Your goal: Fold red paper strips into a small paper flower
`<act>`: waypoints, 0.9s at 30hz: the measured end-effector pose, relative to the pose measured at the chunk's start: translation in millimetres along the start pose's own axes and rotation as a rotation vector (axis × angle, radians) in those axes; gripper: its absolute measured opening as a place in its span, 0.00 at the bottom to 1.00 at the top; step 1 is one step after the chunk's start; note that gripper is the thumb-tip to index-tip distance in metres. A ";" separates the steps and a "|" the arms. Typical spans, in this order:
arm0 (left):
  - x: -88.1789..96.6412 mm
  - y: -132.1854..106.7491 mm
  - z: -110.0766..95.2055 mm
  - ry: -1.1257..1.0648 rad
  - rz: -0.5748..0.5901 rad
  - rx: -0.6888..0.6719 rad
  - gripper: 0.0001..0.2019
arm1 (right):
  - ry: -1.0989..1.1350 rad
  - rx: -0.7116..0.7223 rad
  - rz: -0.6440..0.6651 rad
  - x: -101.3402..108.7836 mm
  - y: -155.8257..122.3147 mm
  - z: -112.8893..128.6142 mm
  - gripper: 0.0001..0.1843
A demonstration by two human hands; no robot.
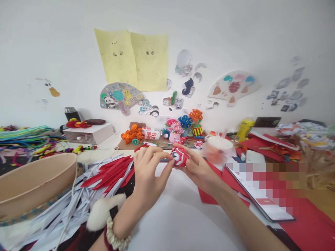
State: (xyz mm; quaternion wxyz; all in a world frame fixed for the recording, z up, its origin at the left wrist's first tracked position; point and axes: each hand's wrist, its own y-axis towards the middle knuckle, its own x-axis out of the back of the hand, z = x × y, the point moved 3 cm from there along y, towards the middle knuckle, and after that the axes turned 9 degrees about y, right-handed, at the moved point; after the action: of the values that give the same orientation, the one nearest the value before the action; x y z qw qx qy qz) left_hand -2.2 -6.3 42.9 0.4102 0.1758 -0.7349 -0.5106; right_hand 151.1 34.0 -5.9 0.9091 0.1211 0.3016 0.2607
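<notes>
My left hand [149, 170] and my right hand [196, 169] meet above the white table [178, 212]. Between their fingertips is a small red-and-white rolled paper piece [179, 156]. My right hand's fingers wrap round it from the right. My left hand pinches a thin stick-like part at its left side; what that part is I cannot make out. A cream scrunchie [115, 237] sits on my left wrist, with a white furry pompom [101, 212] beside it. Red and white paper strips [110, 170] lie just left of my hands.
A tan bowl [34, 181] stands at the left edge. Paper-flower pots [185, 125], a white glue bottle [151, 133] and orange flowers [131, 134] line the back. A plastic cup [218, 150] and red paper sheets [264, 143] lie right, with a booklet [264, 205]. Pipe cleaners [23, 137] lie far left.
</notes>
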 end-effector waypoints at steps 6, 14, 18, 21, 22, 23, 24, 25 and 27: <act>-2.4 0.1 1.9 0.045 0.018 0.020 0.01 | -0.026 0.028 -0.025 2.3 0.8 -0.2 0.28; -1.6 -0.1 0.9 0.042 0.012 0.031 0.00 | -0.038 0.028 -0.039 1.3 -1.4 1.4 0.27; -1.6 -0.2 0.9 0.045 0.009 0.034 0.00 | -0.035 0.027 -0.034 1.3 -1.3 1.4 0.25; -1.8 -0.1 1.0 0.038 0.010 0.027 0.00 | -0.036 0.017 -0.038 1.5 -0.6 0.7 0.26; -1.9 -0.1 1.1 0.035 0.012 0.022 0.01 | -0.037 0.013 -0.041 1.6 -0.3 0.4 0.26; -2.1 0.0 1.3 0.033 0.016 0.019 0.01 | -0.037 0.009 -0.044 1.7 -0.2 0.2 0.26; -2.2 0.0 1.5 0.032 0.019 0.018 0.01 | -0.036 0.008 -0.045 1.8 -0.1 0.1 0.27; -2.4 0.0 1.8 0.032 0.024 0.016 0.01 | -0.036 0.008 -0.046 2.0 -0.1 0.1 0.27; -2.6 0.0 2.5 0.035 0.032 0.014 0.01 | -0.038 0.012 -0.049 2.5 -0.2 0.1 0.27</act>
State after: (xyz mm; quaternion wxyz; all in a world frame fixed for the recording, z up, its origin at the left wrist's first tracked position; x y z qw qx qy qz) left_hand -2.6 -3.0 41.5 0.4300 0.1760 -0.7339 -0.4955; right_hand 153.0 35.3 -7.1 0.9200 0.1240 0.2888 0.2339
